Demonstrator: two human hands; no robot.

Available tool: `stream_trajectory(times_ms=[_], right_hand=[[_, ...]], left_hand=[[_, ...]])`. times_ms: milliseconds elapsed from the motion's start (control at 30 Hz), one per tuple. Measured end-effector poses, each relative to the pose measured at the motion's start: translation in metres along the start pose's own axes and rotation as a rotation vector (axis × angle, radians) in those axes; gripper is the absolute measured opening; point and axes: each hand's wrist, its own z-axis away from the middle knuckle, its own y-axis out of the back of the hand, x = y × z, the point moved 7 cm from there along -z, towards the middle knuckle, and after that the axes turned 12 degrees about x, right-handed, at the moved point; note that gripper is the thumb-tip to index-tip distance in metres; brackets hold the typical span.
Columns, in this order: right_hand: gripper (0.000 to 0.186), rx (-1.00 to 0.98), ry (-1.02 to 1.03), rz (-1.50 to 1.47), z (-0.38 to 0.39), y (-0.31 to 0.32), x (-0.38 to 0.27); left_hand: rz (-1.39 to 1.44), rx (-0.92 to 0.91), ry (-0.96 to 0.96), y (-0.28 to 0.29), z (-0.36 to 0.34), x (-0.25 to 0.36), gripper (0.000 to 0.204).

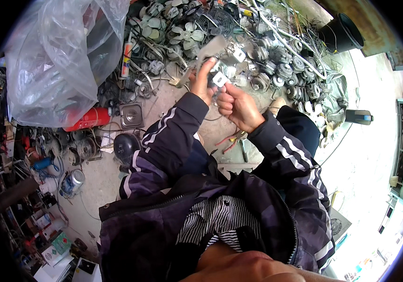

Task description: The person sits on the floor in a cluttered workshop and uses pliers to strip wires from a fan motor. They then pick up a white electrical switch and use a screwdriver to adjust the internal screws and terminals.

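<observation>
Out in front of me, my left hand [202, 82] is closed round a small fan motor with a pale metal bracket [219, 79] that has a hole in it. A pale, blurred fan blade [213, 47] sticks out above the fingers and seems to belong to it. The fingertips of my right hand [240, 108] pinch the near edge of the bracket; the other fingers are curled. On the floor below my hands lie a red-handled tool [229, 142], perhaps pliers, and a thin dark hand tool [244, 151].
A heap of small motors [283, 70] and fan blades [188, 35] spreads ahead. At the left are a clear plastic bag [56, 61], a red cylinder [88, 119], a square metal pan [132, 115] and an orange sealant tube [126, 58]. A black bucket [342, 34] stands far right.
</observation>
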Motion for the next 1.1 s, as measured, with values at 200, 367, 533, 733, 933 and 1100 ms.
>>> stream_trajectory(times_ms=[200,367,533,733,933,1100], right_hand=[[0.024,0.182,0.216,0.494,-0.005,0.015,-0.015],[0.026,0.124,0.276,0.568,-0.01,0.014,-0.015],[0.027,0.111,0.321,0.58,-0.012,0.013,-0.014],[0.027,0.121,0.401,0.607,-0.01,0.009,-0.01],[0.026,0.145,0.346,0.523,-0.013,0.01,-0.009],[0.025,0.114,0.279,0.424,-0.011,0.004,-0.008]], left_hand=[[0.097,-0.083,0.089,-0.001,0.009,0.023,0.031],[0.086,-0.2,0.108,-0.012,0.013,0.018,0.041],[0.055,-0.215,0.175,-0.02,0.024,0.017,0.043],[0.056,-0.168,0.161,-0.021,0.027,0.021,0.047],[0.005,-0.181,0.176,-0.018,0.024,0.016,0.054],[-0.032,-0.236,0.185,-0.017,0.02,0.012,0.057]])
